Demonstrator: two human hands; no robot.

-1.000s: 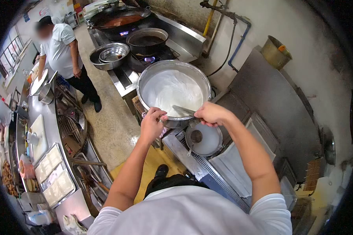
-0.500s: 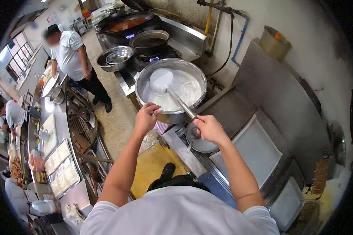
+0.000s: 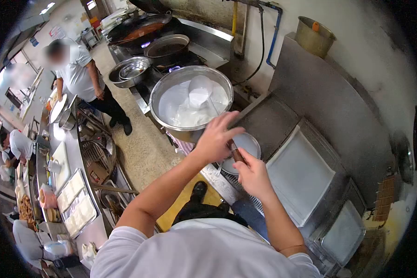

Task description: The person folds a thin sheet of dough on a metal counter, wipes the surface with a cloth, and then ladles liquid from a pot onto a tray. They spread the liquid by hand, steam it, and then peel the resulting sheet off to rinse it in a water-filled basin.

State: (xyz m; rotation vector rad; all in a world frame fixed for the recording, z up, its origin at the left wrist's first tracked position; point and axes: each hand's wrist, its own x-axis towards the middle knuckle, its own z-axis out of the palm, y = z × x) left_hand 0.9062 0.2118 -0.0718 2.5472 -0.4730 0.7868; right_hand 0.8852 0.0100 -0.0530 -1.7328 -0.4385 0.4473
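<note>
Over the near rim of the big steel pot (image 3: 158, 121), the left hand (image 3: 216, 137) is spreading its fingers loosely, the palm hanging above the ladle's shaft and the fingertips reaching toward the pot's edge; whether it is actually touching the shaft cannot be told. Just behind it, the right hand (image 3: 252, 173) is closing around the dark wooden handle of the ladle (image 3: 201, 90), gripping it near its end. The ladle's shaft is running up and away from the hands, and its round bowl is sitting tilted above the white liquid filling the pot, coated in the same white.

Beneath the hands, a small round pan (image 3: 250, 142) is resting at the near edge of the steel counter (image 3: 282, 116), just beside the pot. To its right, a flat rectangular tray (image 3: 301, 176) is lying on the counter, and a second tray (image 3: 345, 234) is sitting near the counter's near right corner.

Beyond the pot, a dark wok (image 3: 167, 47) is sitting on the stove, with nested steel bowls (image 3: 129, 70) at the stove's left edge and a larger wok (image 3: 139, 28) of reddish liquid farther back. A person in a white shirt (image 3: 74, 69) is standing by the long prep table (image 3: 67, 153) on the left.
</note>
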